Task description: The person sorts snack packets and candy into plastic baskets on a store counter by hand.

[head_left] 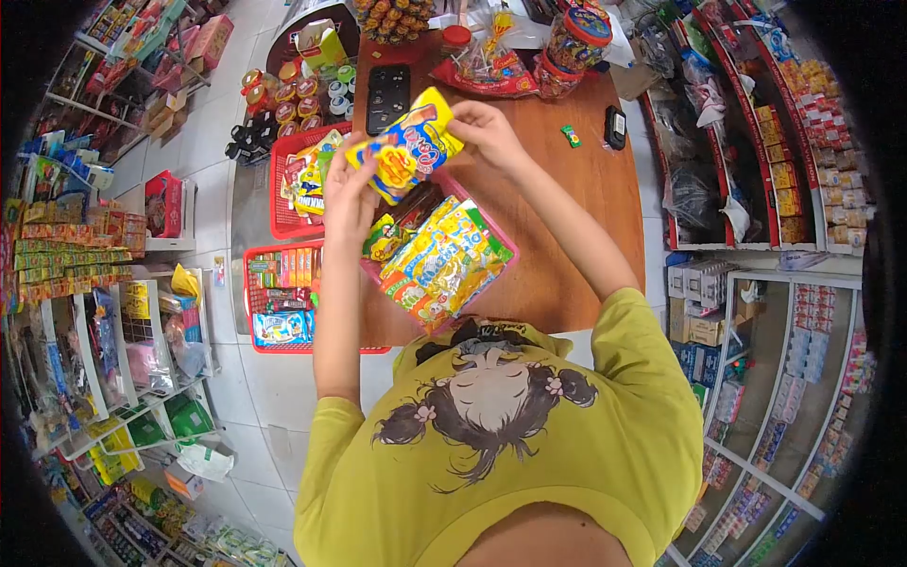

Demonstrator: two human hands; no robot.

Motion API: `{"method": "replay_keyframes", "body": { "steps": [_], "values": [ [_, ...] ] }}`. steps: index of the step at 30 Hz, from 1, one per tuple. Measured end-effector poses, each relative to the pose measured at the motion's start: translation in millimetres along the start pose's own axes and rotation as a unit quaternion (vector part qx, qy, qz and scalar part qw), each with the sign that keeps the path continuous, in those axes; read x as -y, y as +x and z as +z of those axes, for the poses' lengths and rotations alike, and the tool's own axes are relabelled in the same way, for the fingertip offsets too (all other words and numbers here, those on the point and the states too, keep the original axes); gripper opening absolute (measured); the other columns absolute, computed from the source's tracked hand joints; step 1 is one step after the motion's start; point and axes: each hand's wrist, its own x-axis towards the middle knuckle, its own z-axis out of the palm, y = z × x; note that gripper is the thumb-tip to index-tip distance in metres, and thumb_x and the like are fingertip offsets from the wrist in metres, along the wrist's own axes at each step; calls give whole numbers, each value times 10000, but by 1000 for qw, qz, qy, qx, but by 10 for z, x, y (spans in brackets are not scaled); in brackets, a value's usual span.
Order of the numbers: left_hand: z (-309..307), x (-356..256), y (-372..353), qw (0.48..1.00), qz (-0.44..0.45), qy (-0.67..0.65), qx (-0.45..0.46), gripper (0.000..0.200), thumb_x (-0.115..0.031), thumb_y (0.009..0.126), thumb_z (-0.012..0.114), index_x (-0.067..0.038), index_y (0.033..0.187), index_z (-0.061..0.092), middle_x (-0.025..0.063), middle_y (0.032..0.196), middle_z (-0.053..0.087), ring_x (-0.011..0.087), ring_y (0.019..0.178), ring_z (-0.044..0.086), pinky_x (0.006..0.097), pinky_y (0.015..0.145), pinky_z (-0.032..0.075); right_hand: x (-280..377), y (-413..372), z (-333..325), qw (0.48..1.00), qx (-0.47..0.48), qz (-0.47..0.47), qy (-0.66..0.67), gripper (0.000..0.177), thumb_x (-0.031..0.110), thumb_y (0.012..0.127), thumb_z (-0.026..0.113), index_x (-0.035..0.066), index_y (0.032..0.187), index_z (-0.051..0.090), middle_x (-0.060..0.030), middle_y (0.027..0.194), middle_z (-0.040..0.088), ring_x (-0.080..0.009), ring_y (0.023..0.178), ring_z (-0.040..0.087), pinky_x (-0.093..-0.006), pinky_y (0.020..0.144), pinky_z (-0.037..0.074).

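Note:
A yellow and blue candy packet (413, 146) is stretched between my two hands above the wooden table. My left hand (350, 194) grips its lower left end, fingers closed on the edge. At the upper right corner, my right hand (487, 135) pinches the same packet. Just below the packet, a pink basket (505, 241) holds several colourful candy bags (439, 255), mostly yellow, green and blue. Beyond the packet lies a black phone-like device (388, 94) on the table.
Red baskets of sweets (274, 208) stand left of the table (576, 208). Jars with coloured lids (302, 90) sit behind them. A candy tub (576, 42), a small green packet (571, 136) and a black object (615, 127) are farther right. Stocked shelves (784, 142) line both sides.

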Motion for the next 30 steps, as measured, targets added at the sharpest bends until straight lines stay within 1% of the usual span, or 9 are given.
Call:
{"method": "replay_keyframes", "body": {
  "steps": [1,4,7,10,13,21,28,29,30],
  "values": [
    [-21,40,38,999,3,-47,-1,281,-22,742,494,-21,1012,418,80,962,497,174,826,522,315,722,446,-176,-9,21,978,33,-53,199,134,42,754,496,11,885,490,-46,825,548,-107,720,533,-223,620,442],
    [-1,29,28,991,-127,11,-37,289,-49,743,505,-12,1013,410,76,941,508,171,807,529,310,705,453,-331,-152,24,968,-6,40,248,148,32,744,510,18,890,488,-55,815,554,-121,702,550,-226,619,455],
    [63,-100,-36,972,-62,224,-31,258,-83,726,543,-13,963,470,65,865,544,151,770,543,254,676,442,-369,-231,-167,994,15,56,89,219,37,728,525,12,939,471,-72,842,543,-134,754,537,-238,656,447],
    [-53,-200,-41,908,22,417,42,253,-107,688,586,-4,911,523,87,790,572,157,723,558,231,646,427,-365,-350,-379,999,12,51,-7,281,59,708,550,6,969,461,-85,875,529,-138,792,520,-251,679,437],
    [-53,-193,-56,738,10,665,111,345,-124,629,611,43,914,513,167,827,559,247,759,556,294,676,417,-441,-474,-583,992,-95,73,-32,290,91,723,548,14,979,435,-67,870,538,-131,777,527,-235,682,421],
    [-19,105,82,682,-29,711,170,264,-133,623,594,-16,857,558,182,741,553,305,701,536,350,622,408,-444,-718,-646,985,-128,113,24,256,124,734,541,30,950,439,-31,791,524,-118,690,531,-214,584,404],
    [-66,-23,68,706,-15,699,109,210,-131,628,596,-4,792,561,190,685,543,301,651,541,343,586,410,-437,-692,-575,985,-132,109,21,233,119,735,536,25,925,440,-26,754,521,-108,664,524,-207,564,392],
    [-107,-12,74,697,-5,706,127,208,-89,651,592,32,817,559,91,645,579,122,555,540,268,524,416,-446,-680,-563,985,-132,111,22,233,119,735,536,25,925,440,-26,754,521,-108,664,524,-207,564,392],
    [-146,27,79,697,-6,706,126,208,-89,651,592,32,817,559,91,645,579,122,555,540,268,524,416,-451,-665,-551,987,-122,103,30,229,107,727,542,23,917,445,-31,746,523,-107,658,526,-205,568,406]
  ]
}}
